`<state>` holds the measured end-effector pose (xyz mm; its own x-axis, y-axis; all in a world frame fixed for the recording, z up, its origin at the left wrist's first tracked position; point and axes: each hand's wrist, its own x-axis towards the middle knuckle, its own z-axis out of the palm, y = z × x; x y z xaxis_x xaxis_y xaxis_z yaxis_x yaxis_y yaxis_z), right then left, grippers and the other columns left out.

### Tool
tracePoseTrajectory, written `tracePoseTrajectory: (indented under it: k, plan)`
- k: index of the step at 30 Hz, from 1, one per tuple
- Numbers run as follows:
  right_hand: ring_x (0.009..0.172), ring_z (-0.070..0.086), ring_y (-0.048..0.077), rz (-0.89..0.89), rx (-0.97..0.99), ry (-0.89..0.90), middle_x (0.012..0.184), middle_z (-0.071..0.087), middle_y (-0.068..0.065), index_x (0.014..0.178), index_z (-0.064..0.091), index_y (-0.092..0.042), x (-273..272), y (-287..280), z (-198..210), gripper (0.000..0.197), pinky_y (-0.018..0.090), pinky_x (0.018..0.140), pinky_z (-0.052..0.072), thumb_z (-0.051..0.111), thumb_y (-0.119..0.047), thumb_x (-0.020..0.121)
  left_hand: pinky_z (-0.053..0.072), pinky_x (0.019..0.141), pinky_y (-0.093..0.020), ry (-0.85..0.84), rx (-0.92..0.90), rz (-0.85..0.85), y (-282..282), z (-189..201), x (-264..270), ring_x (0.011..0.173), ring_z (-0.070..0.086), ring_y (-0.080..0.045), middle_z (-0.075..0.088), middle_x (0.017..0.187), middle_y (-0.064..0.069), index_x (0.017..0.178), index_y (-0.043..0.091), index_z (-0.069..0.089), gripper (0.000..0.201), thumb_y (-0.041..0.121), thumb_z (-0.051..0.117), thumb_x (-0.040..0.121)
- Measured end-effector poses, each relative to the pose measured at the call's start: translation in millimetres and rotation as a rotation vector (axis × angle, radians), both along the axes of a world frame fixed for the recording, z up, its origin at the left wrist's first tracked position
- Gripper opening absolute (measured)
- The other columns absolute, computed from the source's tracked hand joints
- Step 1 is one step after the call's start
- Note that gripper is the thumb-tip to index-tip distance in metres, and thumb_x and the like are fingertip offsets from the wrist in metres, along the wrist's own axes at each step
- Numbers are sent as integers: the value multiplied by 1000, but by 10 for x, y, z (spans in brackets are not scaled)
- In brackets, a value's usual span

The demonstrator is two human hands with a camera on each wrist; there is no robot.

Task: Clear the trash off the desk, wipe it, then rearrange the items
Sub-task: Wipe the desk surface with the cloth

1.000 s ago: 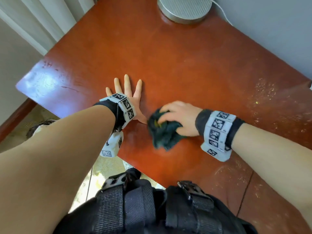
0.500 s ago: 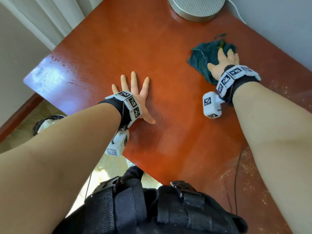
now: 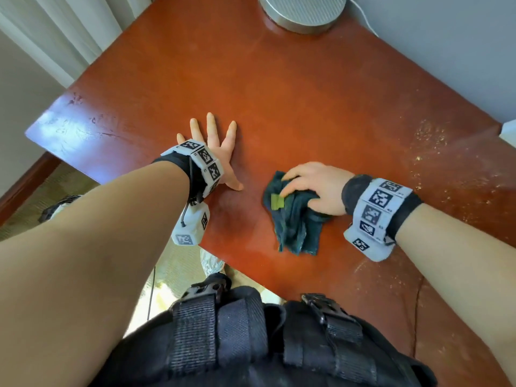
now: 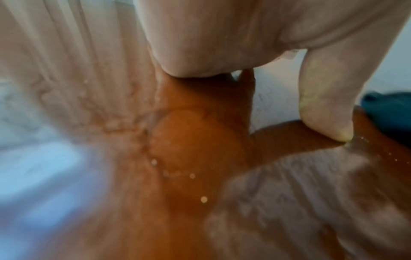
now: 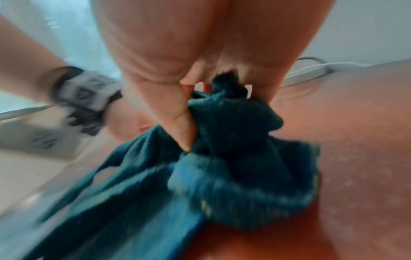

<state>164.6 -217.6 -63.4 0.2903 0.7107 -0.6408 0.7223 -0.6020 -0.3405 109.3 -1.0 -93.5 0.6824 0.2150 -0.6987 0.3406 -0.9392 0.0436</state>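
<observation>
A crumpled dark teal cloth (image 3: pixel 296 219) with a small green tag lies on the red-brown desk (image 3: pixel 279 93) near its front edge. My right hand (image 3: pixel 312 185) grips the cloth, fingers curled into its folds; the right wrist view shows the cloth (image 5: pixel 233 158) bunched under thumb and fingers. My left hand (image 3: pixel 215 146) lies flat on the desk to the left, fingers spread and straight, a short gap from the cloth. In the left wrist view its thumb (image 4: pixel 329 105) presses the wood, with the cloth (image 4: pixel 389 112) at the right edge.
A round grey lamp base (image 3: pixel 303 11) stands at the desk's back edge, a white cable (image 3: pixel 363 15) beside it. Pale crumbs and dust (image 3: pixel 435 152) speckle the right side of the desk. Curtains (image 3: pixel 55 32) hang at the left; floor shows below the desk's front-left edge.
My right hand has swept the cloth from the back of the desk near the lamp base to the front middle. The left hand has stayed flat in place.
</observation>
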Motion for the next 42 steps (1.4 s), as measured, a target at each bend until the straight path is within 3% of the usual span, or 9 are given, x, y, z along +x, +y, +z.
tracePoseTrajectory:
  k: [4,7,11,16,21,25,30,38,42]
  plan:
    - [138,17,25,-398,66,-281,151,23,0,137,38,-34,65,118,-175,56,40,111,21,47,-13,87,-2,109,-63,-18,1,2,-2,-1,-15,138,-24,-42,-35,149,-11,143,33,-25,129,59,73,64]
    - [141,9,25,-475,50,-348,153,16,0,141,31,-36,-181,179,-300,57,41,112,14,43,-16,88,-3,110,-62,-61,3,-1,-10,3,-46,139,-22,-40,-31,151,-10,144,33,-22,127,58,74,64]
    - [142,5,23,-303,81,-313,155,12,-2,143,27,-38,-578,82,-282,58,40,113,11,41,-17,90,-7,114,-55,-170,-46,5,12,-42,-218,141,-22,-34,-25,154,-5,146,38,-10,108,57,67,73]
    - [142,5,20,128,73,-174,156,11,-6,143,29,-40,-1252,-49,-154,58,37,114,7,41,-15,91,-3,117,-48,-281,24,-33,-214,-143,-729,144,-13,-28,-16,157,-3,149,32,-5,63,50,26,97]
    - [132,27,21,366,97,-77,145,34,-4,129,52,-34,-1474,-536,45,48,36,105,29,47,-13,87,-4,117,-48,-269,62,65,-825,-159,-1220,144,-13,-28,-14,157,-1,149,25,-6,62,48,21,98]
    - [133,26,26,-145,222,-248,146,33,2,134,47,-31,-1116,-1262,117,48,39,109,26,49,-16,88,-6,116,-50,-318,84,100,-1444,-239,-1610,144,-13,-30,-14,157,0,149,27,-6,62,49,19,98]
    - [142,11,29,-675,-72,-317,156,13,3,147,23,-29,-874,-1864,-132,52,44,111,26,40,-28,98,-6,116,-50,-293,13,205,-1997,-279,-1879,142,-20,-30,-20,156,0,148,29,-10,63,50,21,97]
    - [135,20,22,-20,148,-162,148,27,-3,136,43,-33,-1713,-1969,-128,52,34,107,28,47,-15,87,-4,117,-49,-244,68,237,-2086,-251,-1847,143,-19,-28,-21,155,3,147,35,-10,62,54,19,96]
    - [121,35,15,308,16,38,132,44,-8,118,61,-33,-1902,-2013,63,44,28,93,38,49,-11,82,-6,116,-50,-229,69,270,-2111,-226,-1846,143,-20,-27,-21,155,4,147,37,-10,61,55,19,96]
